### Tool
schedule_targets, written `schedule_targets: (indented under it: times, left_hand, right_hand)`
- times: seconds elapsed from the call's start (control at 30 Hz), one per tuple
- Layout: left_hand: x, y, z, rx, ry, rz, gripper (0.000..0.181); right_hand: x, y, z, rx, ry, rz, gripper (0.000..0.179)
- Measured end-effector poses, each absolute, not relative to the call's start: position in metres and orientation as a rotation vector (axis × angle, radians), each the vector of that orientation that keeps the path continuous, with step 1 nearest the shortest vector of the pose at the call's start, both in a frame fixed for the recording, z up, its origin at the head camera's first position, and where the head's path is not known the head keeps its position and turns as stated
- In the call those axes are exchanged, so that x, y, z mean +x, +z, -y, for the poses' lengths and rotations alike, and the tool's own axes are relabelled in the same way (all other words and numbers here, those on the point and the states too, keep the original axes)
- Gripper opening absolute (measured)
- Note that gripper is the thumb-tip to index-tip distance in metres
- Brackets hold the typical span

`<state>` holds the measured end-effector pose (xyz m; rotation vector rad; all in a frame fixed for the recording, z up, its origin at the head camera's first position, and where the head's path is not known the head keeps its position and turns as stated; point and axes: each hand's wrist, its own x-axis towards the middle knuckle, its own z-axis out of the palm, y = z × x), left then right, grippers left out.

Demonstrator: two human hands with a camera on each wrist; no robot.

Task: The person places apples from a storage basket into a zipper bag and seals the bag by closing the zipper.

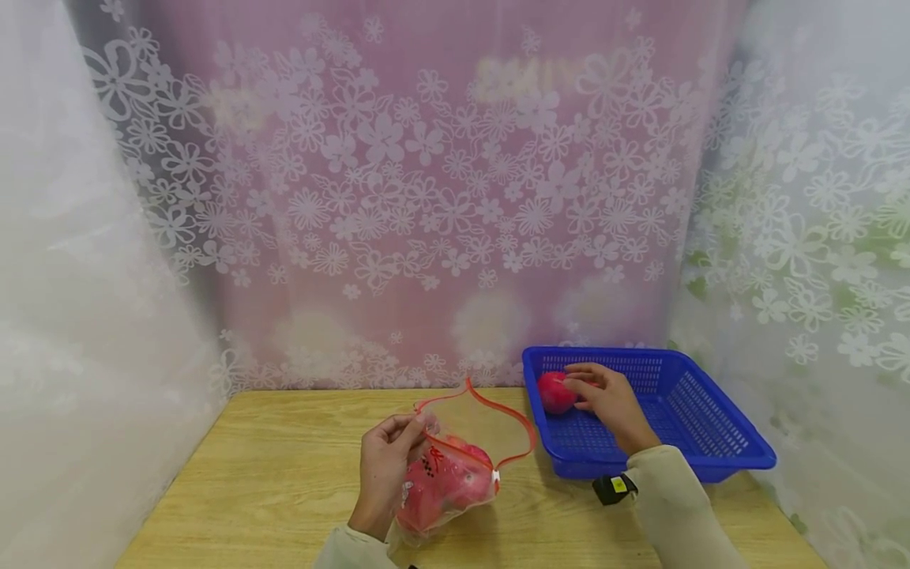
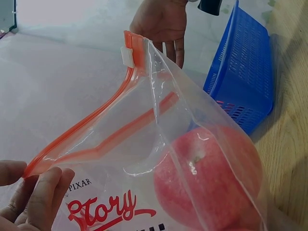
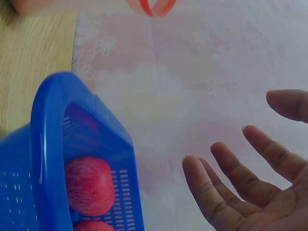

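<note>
My left hand pinches the orange-red rim of a clear slider zip bag between thumb and fingers. The bag's mouth gapes, and red lettering shows on its side. Red apples fill the lower part of the bag. My right hand is over the blue plastic basket, its fingers spread and relaxed beside a red apple. The right wrist view shows that hand holding nothing, with two apples in the basket, one cut off by the frame edge.
The basket stands at the right on a wooden table, close beside the bag. Flower-patterned sheets hang behind the table and along both sides. A small black device with a yellow label sits at my right wrist.
</note>
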<state>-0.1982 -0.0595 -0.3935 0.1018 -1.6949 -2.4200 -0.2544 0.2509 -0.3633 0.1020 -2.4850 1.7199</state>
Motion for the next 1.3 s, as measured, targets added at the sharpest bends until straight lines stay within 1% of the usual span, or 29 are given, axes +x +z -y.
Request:
schedule_targets:
  times: [0.23, 0.47, 0.73, 1.0, 1.3]
  left_hand:
    - [-0.196, -0.391, 0.059, 0.097, -2.417, 1.701, 0.017]
    - [-0.197, -0.392, 0.059, 0.115, -2.375, 1.74, 0.019]
    - [-0.197, -0.394, 0.056, 0.116, -2.407, 1.714, 0.018]
    - [-0.198, -0.395, 0.053, 0.089, -2.423, 1.683, 0.018]
    - [-0.198, -0.395, 0.052, 0.079, -2.454, 1.657, 0.015]
  right_hand:
    - [-0.26, -0.361, -0.262, 0.008, 1.686, 2.492, 0.048]
    - [-0.266, -0.36, -0.268, -0.03, 1.659, 2.521, 0.056]
    - [-0.273, -0.363, -0.285, -0.053, 1.617, 2.517, 0.055]
    - [-0.279, -0.359, -0.298, -0.078, 1.669, 2.475, 0.052]
    - [-0.285, -0.364, -0.309, -0.111, 1.676, 2.496, 0.057]
